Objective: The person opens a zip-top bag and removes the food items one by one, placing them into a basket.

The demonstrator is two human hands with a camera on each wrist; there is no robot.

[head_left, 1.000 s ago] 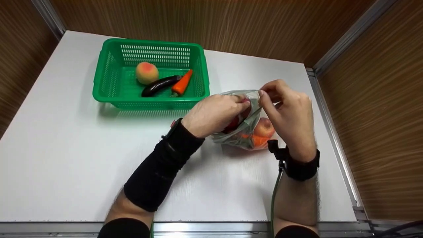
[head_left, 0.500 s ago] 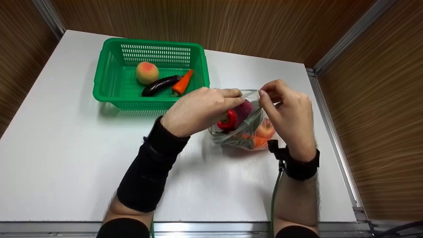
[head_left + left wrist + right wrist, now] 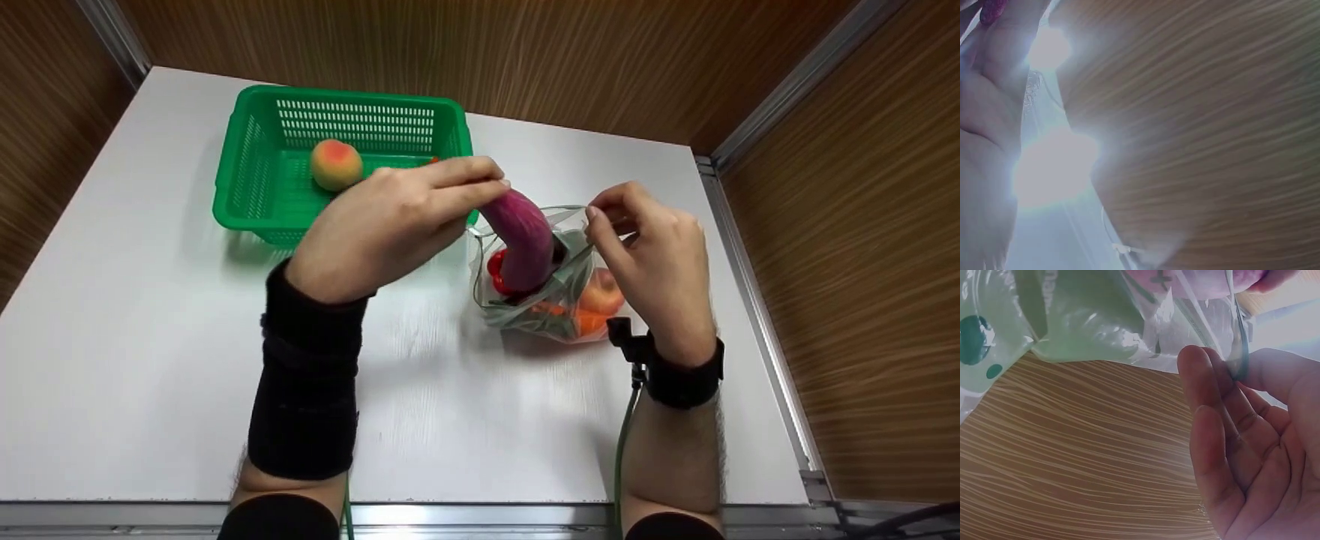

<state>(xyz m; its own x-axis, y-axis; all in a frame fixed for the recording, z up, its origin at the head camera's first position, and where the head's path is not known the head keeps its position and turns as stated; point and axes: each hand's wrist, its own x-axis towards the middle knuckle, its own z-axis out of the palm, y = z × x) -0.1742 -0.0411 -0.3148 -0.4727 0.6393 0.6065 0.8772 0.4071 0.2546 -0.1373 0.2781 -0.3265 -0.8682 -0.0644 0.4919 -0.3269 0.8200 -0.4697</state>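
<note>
Purple vegetable (image 3: pixel 525 236), long and curved, slants in the head view from the fingertips of the left hand (image 3: pixel 386 221) down and rightward, its lower end within the mouth of the clear bag (image 3: pixel 571 281). That slope against the bag's mouth is the relation that counts. The left hand is the nearer one, holding the upper end with its fingers laid together over the top; the right hand (image 3: pixel 656 251) stands apart on the other side, thumb and finger pinching the bag's rim. A red pepper (image 3: pixel 497 271) shows beside the lower end — whether they touch, I cannot tell. Behind the left hand is the green basket (image 3: pixel 262 225), with a peach (image 3: pixel 336 165) inside.

In the left wrist view, the palm fills the left edge and only a bit of purple shows by the fingers; glare washes out much else, and the thumb's grip cannot be read.

From the right wrist, the underside of the pinch appears — the rim caught at the tips, the remaining fingers loosely bent — along with green print on the plastic, which the head view does not make out. A pinkish-purple shape lies above the rim.
</note>
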